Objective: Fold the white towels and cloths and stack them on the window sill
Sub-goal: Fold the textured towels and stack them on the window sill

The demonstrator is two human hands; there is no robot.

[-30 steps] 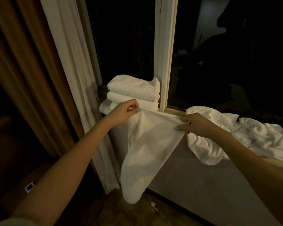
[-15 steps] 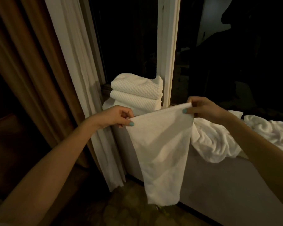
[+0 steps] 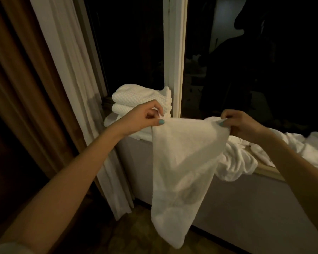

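Rising since before, the left hand (image 3: 140,119) is pinching one top corner of the hanging cloth (image 3: 182,162) before the folded stack (image 3: 136,97); the right hand (image 3: 243,125) is pinching the other corner, right of that stack.

Dim, warm light: cloth (image 3: 182,162) between left hand (image 3: 143,116) and right hand (image 3: 240,125) brightest, window glass (image 3: 132,52) above them black, floor (image 3: 132,235) below murky, detail soft, curtain (image 3: 26,88) beside the left hand bowed by wide-angle distortion.

Teal nails on left hand (image 3: 141,119), right hand (image 3: 241,125), white sleeve (image 3: 7,248)
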